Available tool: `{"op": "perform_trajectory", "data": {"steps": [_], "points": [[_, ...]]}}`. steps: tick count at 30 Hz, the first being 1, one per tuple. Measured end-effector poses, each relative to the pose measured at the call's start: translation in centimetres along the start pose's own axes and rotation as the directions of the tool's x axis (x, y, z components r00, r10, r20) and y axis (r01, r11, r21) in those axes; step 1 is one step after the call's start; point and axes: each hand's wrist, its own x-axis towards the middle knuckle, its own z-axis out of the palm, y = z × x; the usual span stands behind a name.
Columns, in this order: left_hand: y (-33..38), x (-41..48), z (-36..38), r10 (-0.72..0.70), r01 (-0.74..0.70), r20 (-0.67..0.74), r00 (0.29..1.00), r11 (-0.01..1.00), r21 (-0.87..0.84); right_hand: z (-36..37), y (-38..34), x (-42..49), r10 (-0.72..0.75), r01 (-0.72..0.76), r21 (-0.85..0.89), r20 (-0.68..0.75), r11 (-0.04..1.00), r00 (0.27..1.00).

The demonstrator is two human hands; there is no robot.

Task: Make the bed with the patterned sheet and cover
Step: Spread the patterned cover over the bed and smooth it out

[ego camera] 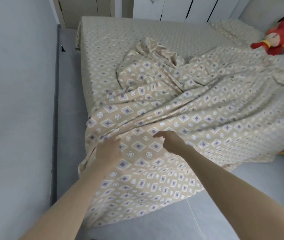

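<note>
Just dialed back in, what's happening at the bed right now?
A person stands at the bed's near corner with the left hand and right hand on the patterned cover. The cover lies bunched and wrinkled, draping over the near side, not yet spread. The matching sheet beyond it already lies flat on the mattress. A red plush toy sits at far right.

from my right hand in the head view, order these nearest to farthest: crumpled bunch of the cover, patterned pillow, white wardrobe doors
1. crumpled bunch of the cover: mid-bed, straight beyond the right hand.
2. patterned pillow: far right part of the bed.
3. white wardrobe doors: past the bed's far edge, behind the pillow.
</note>
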Motion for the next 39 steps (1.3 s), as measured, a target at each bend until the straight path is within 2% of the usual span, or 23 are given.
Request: {"op": "perform_trajectory", "data": {"steps": [3, 8, 12, 14, 22, 26, 29, 39], "points": [[2.9, -1.6, -6.6, 0.023, -0.026, -0.059, 0.998, 0.998, -0.052, -5.8, 0.6, -3.3, 0.098, -0.097, 0.079, -0.017, 0.992, 0.995], [8.1, -3.0, -16.1, 0.024, -0.018, 0.035, 0.999, 0.986, -0.163, -14.6, 1.0, -7.7, 0.168, -0.164, 0.112, -0.023, 0.980, 0.986], [13.7, -2.7, -20.9, 0.025, -0.013, 0.063, 0.998, 0.984, -0.177, -20.0, 3.7, -9.8, 0.187, -0.181, 0.175, -0.020, 0.968, 0.982], [15.6, -2.5, -21.7, 0.023, -0.008, 0.079, 0.997, 0.983, -0.181, -21.1, 5.2, -10.3, 0.169, -0.165, 0.184, -0.007, 0.969, 0.986], [30.7, -0.1, -20.8, -0.090, 0.112, 0.085, 0.992, 0.946, -0.304, -30.9, 18.8, -12.3, 0.150, -0.153, 0.180, 0.033, 0.972, 0.988], [38.0, 0.9, -20.7, -0.084, 0.099, 0.059, 0.995, 0.934, -0.344, -35.3, 23.4, -13.2, 0.103, -0.108, 0.169, 0.040, 0.980, 0.994], [41.0, 2.1, -20.7, -0.077, 0.092, 0.054, 0.996, 0.926, -0.367, -36.7, 25.5, -13.4, 0.077, -0.085, 0.169, 0.052, 0.982, 0.996], [50.8, 11.4, -16.8, -0.164, 0.222, 0.166, 0.972, 0.871, -0.438, -42.0, 37.8, -9.1, 0.078, -0.089, 0.050, 0.194, 0.995, 0.978]]}}
